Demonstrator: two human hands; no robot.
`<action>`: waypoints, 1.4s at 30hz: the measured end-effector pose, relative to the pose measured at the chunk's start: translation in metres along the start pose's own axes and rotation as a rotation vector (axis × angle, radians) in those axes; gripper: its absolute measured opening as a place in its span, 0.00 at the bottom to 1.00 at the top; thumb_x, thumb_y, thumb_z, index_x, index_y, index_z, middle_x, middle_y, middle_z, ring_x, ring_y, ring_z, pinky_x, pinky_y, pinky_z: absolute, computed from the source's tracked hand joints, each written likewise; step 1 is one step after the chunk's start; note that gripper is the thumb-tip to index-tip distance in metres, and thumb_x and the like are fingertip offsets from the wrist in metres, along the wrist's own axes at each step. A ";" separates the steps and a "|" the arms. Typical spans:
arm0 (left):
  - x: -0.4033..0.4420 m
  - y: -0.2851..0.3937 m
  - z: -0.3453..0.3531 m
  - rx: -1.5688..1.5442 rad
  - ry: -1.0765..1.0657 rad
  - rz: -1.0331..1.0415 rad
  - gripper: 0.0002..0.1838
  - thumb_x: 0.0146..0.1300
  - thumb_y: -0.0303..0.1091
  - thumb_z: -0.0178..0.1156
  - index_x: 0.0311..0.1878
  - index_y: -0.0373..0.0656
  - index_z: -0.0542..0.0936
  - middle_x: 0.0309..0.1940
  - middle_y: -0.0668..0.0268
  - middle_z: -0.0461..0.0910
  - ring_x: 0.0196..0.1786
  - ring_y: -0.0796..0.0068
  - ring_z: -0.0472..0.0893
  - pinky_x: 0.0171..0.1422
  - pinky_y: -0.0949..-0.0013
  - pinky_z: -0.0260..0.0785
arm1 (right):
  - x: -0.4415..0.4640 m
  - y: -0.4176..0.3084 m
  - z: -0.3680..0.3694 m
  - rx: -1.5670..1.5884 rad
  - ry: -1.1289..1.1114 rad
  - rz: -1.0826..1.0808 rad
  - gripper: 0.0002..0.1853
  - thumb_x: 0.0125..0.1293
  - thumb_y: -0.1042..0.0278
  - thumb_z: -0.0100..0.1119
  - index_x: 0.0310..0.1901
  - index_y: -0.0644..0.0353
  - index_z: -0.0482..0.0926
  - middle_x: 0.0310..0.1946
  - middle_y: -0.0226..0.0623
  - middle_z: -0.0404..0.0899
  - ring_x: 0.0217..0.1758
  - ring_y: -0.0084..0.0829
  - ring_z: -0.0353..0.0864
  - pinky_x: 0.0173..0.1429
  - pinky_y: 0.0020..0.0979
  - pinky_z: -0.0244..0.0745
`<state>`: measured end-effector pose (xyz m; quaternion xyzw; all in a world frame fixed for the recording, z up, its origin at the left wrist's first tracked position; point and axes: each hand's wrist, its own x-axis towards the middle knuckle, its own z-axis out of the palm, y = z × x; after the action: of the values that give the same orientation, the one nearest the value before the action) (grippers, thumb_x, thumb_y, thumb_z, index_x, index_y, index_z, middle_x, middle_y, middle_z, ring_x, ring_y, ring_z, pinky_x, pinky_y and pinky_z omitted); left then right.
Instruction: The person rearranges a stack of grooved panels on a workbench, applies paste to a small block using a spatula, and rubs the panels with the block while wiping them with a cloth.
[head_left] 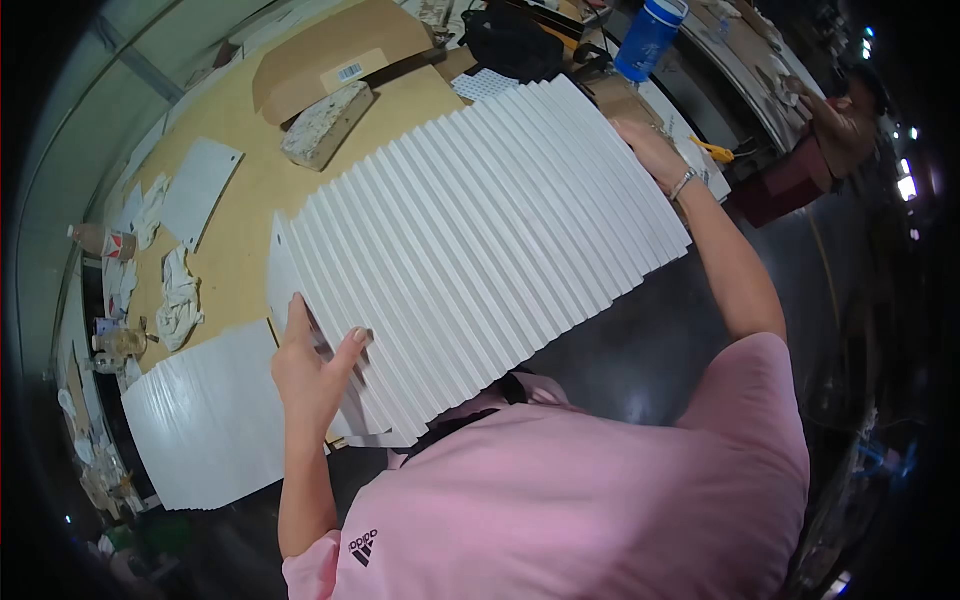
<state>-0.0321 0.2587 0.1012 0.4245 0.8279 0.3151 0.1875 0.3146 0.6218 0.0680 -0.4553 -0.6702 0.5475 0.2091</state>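
Far left: bottle (105, 241) lying on its side, crumpled white cloth (179, 302) and a loose flat panel (203, 185) with corner holes, none touched by me. Nearer my side, a closely layered stack of white sheets (210, 425) lies at the near edge of the tan worktable (222, 262).

My left hand (312, 372) is at the left end of the fanned white panels (480, 235): thumb and forefinger spread wide apart, forefinger along the flat end sheet, thumb at the first stepped edges. Remaining fingers hidden.

The fan itself, main item here, runs slantwise between both hands, near side overhanging toward my pink shirt (600, 480). Panels overlap like shingles, steps wider at left, tighter at right. Rough stone block (328, 125) sits just beyond its far edge.

My right hand (650, 155) is at the far right end. Fingertips out of sight, so can't tell if they're clamped. Yellow-handled tool (714, 150) just past the wrist; another person (825, 150) well off to the right.

Step in hand, my read: managing the fan's spread from both ends. Next move calls for even support, overlap kept, no overhanging panels slipping.
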 end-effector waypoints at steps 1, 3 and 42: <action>-0.002 -0.001 -0.001 0.013 0.004 -0.003 0.41 0.54 0.39 0.73 0.67 0.27 0.68 0.48 0.47 0.84 0.44 0.58 0.86 0.48 0.64 0.76 | 0.002 0.001 -0.004 -0.058 0.014 0.037 0.24 0.78 0.52 0.49 0.58 0.66 0.81 0.49 0.32 0.83 0.50 0.19 0.79 0.56 0.23 0.73; -0.006 -0.002 -0.002 0.039 0.013 -0.021 0.39 0.55 0.40 0.72 0.66 0.28 0.69 0.49 0.47 0.84 0.45 0.55 0.86 0.51 0.63 0.76 | 0.005 0.009 -0.006 -0.006 0.045 0.032 0.24 0.78 0.52 0.49 0.58 0.66 0.81 0.50 0.33 0.83 0.51 0.19 0.79 0.56 0.23 0.73; -0.120 -0.483 -0.386 -0.502 0.212 -0.480 0.16 0.65 0.41 0.66 0.42 0.34 0.82 0.30 0.74 0.76 0.31 0.84 0.70 0.35 0.72 0.61 | -0.231 -0.100 0.623 -0.192 -0.397 -0.402 0.31 0.62 0.58 0.67 0.67 0.55 0.72 0.66 0.50 0.68 0.65 0.50 0.70 0.64 0.47 0.72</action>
<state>-0.4690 -0.1928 0.0591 0.1236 0.8156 0.4978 0.2679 -0.0939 0.0902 0.0160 -0.2150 -0.8235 0.5076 0.1343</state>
